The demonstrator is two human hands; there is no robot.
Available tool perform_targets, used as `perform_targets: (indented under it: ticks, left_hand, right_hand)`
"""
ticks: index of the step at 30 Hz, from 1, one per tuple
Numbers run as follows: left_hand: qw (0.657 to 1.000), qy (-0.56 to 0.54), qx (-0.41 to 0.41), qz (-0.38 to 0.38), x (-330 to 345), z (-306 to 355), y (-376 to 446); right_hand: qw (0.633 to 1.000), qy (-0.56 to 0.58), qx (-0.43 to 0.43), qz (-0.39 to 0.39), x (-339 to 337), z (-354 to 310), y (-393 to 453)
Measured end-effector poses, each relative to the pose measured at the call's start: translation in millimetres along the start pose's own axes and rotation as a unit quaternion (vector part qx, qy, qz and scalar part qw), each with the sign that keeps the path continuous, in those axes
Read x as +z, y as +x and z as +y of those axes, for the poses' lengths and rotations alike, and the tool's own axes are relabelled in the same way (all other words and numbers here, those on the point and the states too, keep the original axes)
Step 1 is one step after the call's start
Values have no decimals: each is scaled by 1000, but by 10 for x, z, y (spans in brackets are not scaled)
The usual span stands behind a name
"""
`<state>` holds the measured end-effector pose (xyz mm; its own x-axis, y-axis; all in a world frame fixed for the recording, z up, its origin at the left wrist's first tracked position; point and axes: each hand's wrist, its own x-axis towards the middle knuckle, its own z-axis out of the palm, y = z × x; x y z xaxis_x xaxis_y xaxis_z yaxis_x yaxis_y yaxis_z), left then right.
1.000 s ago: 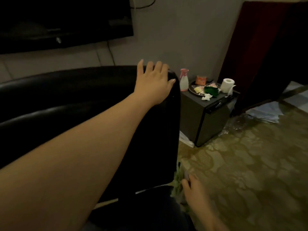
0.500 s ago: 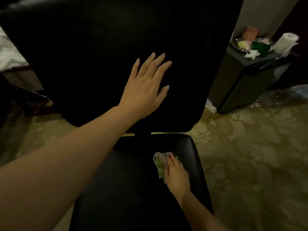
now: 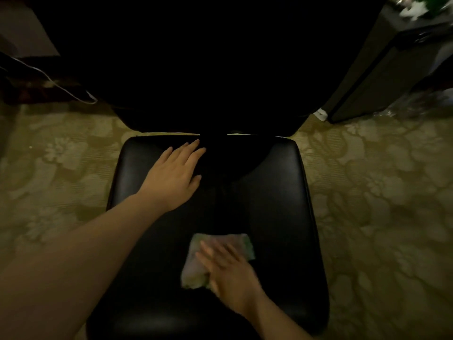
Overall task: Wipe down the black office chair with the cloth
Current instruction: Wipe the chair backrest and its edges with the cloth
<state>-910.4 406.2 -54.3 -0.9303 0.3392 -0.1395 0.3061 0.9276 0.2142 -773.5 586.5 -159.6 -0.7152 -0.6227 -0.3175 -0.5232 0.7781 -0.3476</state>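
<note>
Nearest, the right hand [image 3: 230, 271] presses flat, fingers [image 3: 208, 249] spread apart, on the cloth [image 3: 196, 261], a soft, rumpled, pale greenish square lying on the front middle of the black office chair [image 3: 282, 192] seat. Its smooth, glossy, rounded cushion looks slick, so the cloth could bunch or slide out from under the palm, leaving streaks. Farther back, the left hand [image 3: 172, 175] lies open, fingers together, bracing near the backrest; if the chair swivels under pressure, strokes may miss. Beyond, the patterned carpet [image 3: 367, 192] and a dark cabinet [image 3: 382, 69] stand clear.
</note>
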Motion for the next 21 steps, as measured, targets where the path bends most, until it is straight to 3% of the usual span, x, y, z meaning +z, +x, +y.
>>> perform_targets:
  ticks: [2, 4, 6, 9, 12, 14, 15, 17, 19, 21]
  left_hand:
    - [1000, -10, -10, 2, -10, -16, -63]
    - [999, -30, -27, 1, -13, -25, -147]
    - [997, -50, -48, -26, 53, -6, -260]
    - [986, -78, -105, -107, 206, 25, -449]
    - [962, -116, -161, -188, 346, 19, -602]
    - [948, -136, -195, -214, 421, 15, -672]
    - [939, -153, -213, -222, 454, 18, -707]
    - [925, -186, -233, -234, 520, 32, -776]
    - [924, -195, -230, -235, 571, 31, -843]
    - [927, -196, -226, -226, 601, 5, -893]
  right_hand:
    - [990, 14, 123, 65, -33, 252, -93]
    - [952, 50, 266, 142, -170, 387, 86]
    - [938, 89, 310, 129, -270, 263, 446]
    - [977, 51, 190, 83, -166, -245, 683]
    - [994, 61, 83, 31, 146, -691, 183]
    - [999, 27, 21, 2, 241, -557, -205]
    - [1000, 0, 30, 9, 271, -399, -310]
    - [983, 25, 167, 72, 204, -107, -357]
    - [933, 55, 326, 141, 27, 82, -121]
    - [901, 122, 389, 146, -181, 95, 259]
